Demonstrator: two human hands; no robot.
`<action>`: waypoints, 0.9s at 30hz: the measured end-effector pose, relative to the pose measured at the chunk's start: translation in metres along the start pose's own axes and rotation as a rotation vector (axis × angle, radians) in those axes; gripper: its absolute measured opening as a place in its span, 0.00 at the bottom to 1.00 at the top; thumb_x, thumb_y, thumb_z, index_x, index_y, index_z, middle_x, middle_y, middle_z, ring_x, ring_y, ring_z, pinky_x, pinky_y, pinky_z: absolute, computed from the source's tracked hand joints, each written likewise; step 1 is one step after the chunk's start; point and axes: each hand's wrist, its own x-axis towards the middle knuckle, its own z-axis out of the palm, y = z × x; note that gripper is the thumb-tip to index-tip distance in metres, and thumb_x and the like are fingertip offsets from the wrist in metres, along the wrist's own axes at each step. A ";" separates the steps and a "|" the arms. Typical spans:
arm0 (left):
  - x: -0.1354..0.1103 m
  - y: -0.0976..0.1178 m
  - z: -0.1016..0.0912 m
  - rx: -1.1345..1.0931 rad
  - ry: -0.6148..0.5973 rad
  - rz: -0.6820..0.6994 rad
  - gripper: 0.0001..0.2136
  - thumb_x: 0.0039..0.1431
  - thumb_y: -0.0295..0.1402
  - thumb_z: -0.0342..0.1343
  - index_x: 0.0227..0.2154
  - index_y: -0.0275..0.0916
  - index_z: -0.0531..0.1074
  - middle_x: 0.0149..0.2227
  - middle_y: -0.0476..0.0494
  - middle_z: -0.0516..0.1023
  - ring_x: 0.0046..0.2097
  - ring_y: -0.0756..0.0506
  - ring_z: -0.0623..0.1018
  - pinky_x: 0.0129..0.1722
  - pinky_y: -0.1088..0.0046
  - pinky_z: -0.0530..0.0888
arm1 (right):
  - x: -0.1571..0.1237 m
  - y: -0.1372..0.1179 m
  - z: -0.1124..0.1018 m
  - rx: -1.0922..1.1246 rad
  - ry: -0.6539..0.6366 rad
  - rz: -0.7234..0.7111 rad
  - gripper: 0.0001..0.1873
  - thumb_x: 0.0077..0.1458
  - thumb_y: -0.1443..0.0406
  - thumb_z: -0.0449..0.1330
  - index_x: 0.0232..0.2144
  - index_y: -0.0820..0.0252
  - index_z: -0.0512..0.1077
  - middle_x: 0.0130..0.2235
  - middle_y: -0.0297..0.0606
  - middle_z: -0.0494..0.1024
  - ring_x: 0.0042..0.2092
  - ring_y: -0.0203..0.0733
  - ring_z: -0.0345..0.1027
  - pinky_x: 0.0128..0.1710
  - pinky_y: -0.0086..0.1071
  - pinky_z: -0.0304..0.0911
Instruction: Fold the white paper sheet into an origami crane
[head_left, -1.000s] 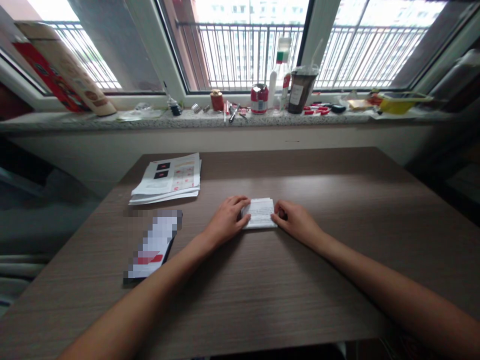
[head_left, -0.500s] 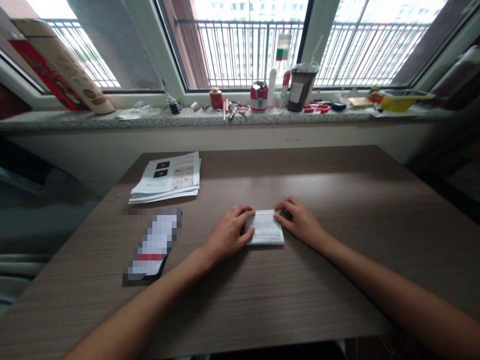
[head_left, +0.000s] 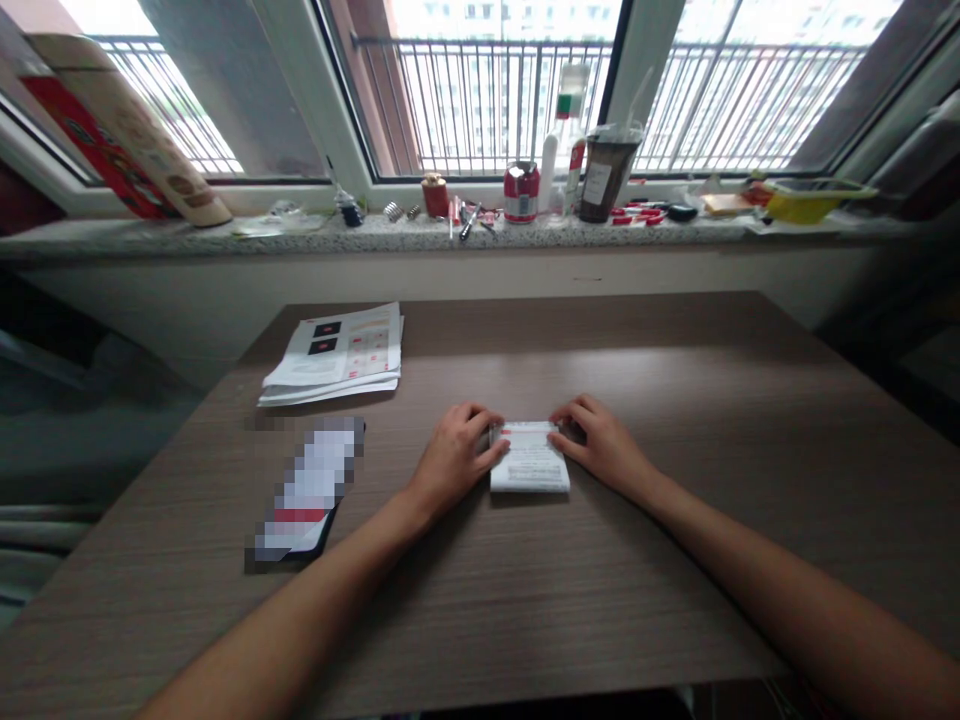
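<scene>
Paper [head_left: 529, 468], folded small and printed with text, lies on the brown table [head_left: 675, 590], between the two hands. The left hand [head_left: 456, 455] touches its left side with thumb and fingers; the right hand [head_left: 606, 445] touches its upper right corner. On each hand the thumb is apart from the fingers, but whether they pinch the paper, I cannot tell. To the left lies a phone-like object [head_left: 311, 490] with pixelated face, and beyond it, a stack of printed sheets [head_left: 334, 352].
</scene>
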 end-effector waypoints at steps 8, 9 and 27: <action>0.000 -0.002 -0.001 -0.062 0.014 0.012 0.09 0.64 0.33 0.62 0.47 0.42 0.77 0.46 0.42 0.75 0.49 0.40 0.74 0.52 0.59 0.71 | 0.002 -0.002 0.000 0.005 0.012 0.009 0.06 0.61 0.63 0.65 0.41 0.57 0.75 0.42 0.41 0.75 0.44 0.46 0.69 0.45 0.39 0.66; 0.000 -0.002 -0.001 -0.067 0.014 0.012 0.09 0.64 0.33 0.62 0.47 0.42 0.77 0.46 0.42 0.75 0.49 0.40 0.74 0.52 0.59 0.71 | 0.002 -0.002 0.000 0.005 0.015 0.012 0.06 0.61 0.63 0.65 0.40 0.57 0.75 0.42 0.41 0.75 0.44 0.46 0.69 0.45 0.39 0.66; 0.003 0.001 -0.002 -0.107 0.007 -0.019 0.08 0.63 0.32 0.62 0.44 0.43 0.78 0.45 0.43 0.76 0.49 0.40 0.74 0.52 0.59 0.71 | 0.006 0.004 0.001 -0.025 0.008 -0.004 0.06 0.60 0.63 0.66 0.37 0.57 0.73 0.41 0.40 0.74 0.45 0.47 0.67 0.45 0.39 0.63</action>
